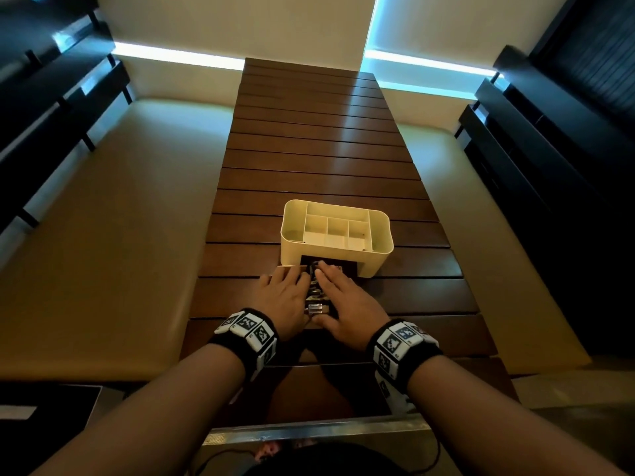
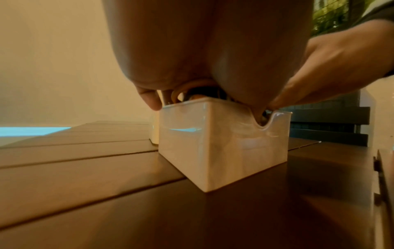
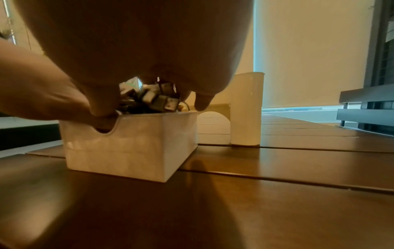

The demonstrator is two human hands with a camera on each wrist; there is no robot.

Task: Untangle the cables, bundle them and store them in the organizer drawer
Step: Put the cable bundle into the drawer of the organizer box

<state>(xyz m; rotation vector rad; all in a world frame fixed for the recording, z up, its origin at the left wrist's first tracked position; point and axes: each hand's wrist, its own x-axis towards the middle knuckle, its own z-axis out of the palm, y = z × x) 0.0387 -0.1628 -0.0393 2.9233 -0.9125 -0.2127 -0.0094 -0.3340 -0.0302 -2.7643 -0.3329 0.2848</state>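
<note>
A cream organizer (image 1: 318, 257) stands on the wooden slat table (image 1: 309, 149), its drawer (image 2: 213, 151) pulled out toward me. Dark bundled cables (image 1: 313, 290) with connector plugs (image 3: 158, 101) fill the drawer and rise above its rim. My left hand (image 1: 283, 297) lies flat over the drawer's left side and presses on the cables. My right hand (image 1: 347, 304) lies flat over the right side, fingers reaching toward the organizer's opening. In the right wrist view the drawer (image 3: 127, 146) sits in front of the organizer (image 3: 245, 109), and a thumb rests in the notch of its front wall.
The organizer's top has several open compartments (image 1: 335, 230). Cushioned benches (image 1: 103, 218) run along both sides of the table. Dark slatted frames (image 1: 549, 149) stand at the far left and right. A metal edge (image 1: 309, 431) borders the table's near end.
</note>
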